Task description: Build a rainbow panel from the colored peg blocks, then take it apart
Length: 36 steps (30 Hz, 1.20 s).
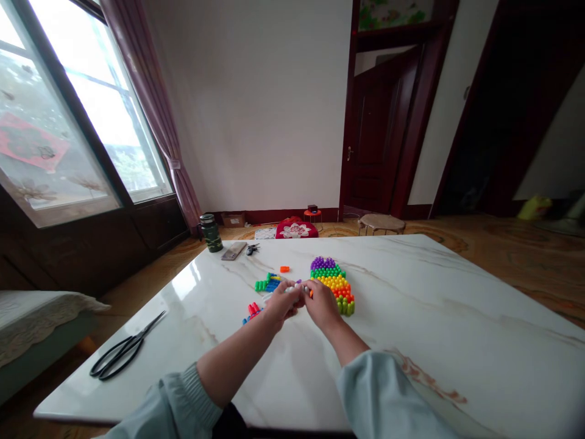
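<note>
My left hand (pixel 282 306) and my right hand (pixel 322 302) meet above the table, fingers pinched together around small plastic pieces. A white piece (pixel 291 289) shows at my left fingertips, and a bit of orange (pixel 311 294) shows by my right fingers. How these are joined is hidden. Just right of my hands lies a block of bead-like pieces (pixel 335 283) in rows of purple, green, yellow, orange and olive green. To the left are green pieces (pixel 261 286), blue pieces (pixel 273 285) and red pieces (pixel 253 308). An orange piece (pixel 284 269) lies farther back.
Long-handled black scissors (pixel 122 353) lie at the marble-patterned table's (pixel 425 305) left side. Along the far left edge are a dark green flask (pixel 211 233), a phone (pixel 234 251) and keys (pixel 252 249). A stool (pixel 381 222) stands beyond the table.
</note>
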{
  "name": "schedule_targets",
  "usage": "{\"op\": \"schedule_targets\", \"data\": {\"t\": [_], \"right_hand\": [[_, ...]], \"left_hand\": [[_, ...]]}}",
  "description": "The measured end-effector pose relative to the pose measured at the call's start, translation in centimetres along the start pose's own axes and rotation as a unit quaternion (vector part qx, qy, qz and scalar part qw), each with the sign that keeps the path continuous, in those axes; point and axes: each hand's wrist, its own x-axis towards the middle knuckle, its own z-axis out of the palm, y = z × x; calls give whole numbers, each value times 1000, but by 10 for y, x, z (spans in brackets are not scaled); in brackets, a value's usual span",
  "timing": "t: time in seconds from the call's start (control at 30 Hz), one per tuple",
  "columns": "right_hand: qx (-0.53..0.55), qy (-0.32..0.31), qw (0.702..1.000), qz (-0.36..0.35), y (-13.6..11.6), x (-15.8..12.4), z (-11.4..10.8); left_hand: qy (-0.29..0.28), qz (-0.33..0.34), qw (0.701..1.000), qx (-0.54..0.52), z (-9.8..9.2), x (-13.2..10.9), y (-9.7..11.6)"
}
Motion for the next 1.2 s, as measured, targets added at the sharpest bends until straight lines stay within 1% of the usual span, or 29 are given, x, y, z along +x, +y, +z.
{"op": "schedule_targets", "data": {"t": [0.1, 0.2, 0.27, 0.4, 0.47, 0.53, 0.6, 0.63, 0.73, 0.8, 0.87, 0.9, 0.93, 1.0, 1.07, 1.2], "right_hand": [[-40, -5, 999, 28, 4, 0, -2], [-51, 3, 997, 54, 11, 0, -2], [-44, 12, 998, 48, 16, 1, 0], [4, 17, 1000, 12, 26, 2, 4], [25, 11, 1000, 12, 28, 3, 4], [28, 21, 999, 22, 29, 3, 4], [17, 51, 998, 41, 29, 4, 3], [11, 69, 996, 52, 29, 5, 1], [10, 101, 992, 69, 31, 7, -5], [19, 105, 992, 68, 32, 7, -10], [27, 104, 992, 66, 34, 7, -15], [31, 103, 992, 64, 35, 8, -17], [34, 101, 992, 63, 37, 8, -19], [39, 98, 992, 64, 42, 8, -22], [39, 103, 992, 62, 49, 7, -25], [14, 138, 989, 53, 74, 6, -35]], "left_hand": [[4, -7, 1000, 26, 9, 2, -7], [1, -12, 999, 51, 13, 2, -9], [-1, -11, 998, 67, 13, 1, -7], [-1, -5, 994, 111, 13, 0, -5], [0, 1, 989, 147, 13, 3, -5], [0, 14, 981, 196, 9, 8, -4], [13, 36, 966, 257, -1, 16, -1], [29, 48, 955, 290, -11, 21, 1], [118, 73, 909, 393, -49, 35, 6], [159, 66, 875, 452, -76, 41, 4], [168, 56, 847, 501, -96, 45, -3], [163, 52, 836, 521, -103, 47, -7], [155, 50, 827, 538, -107, 49, -11], [135, 48, 811, 567, -108, 53, -18], [118, 48, 798, 589, -105, 56, -24], [100, 48, 775, 622, -97, 61, -29]]}}
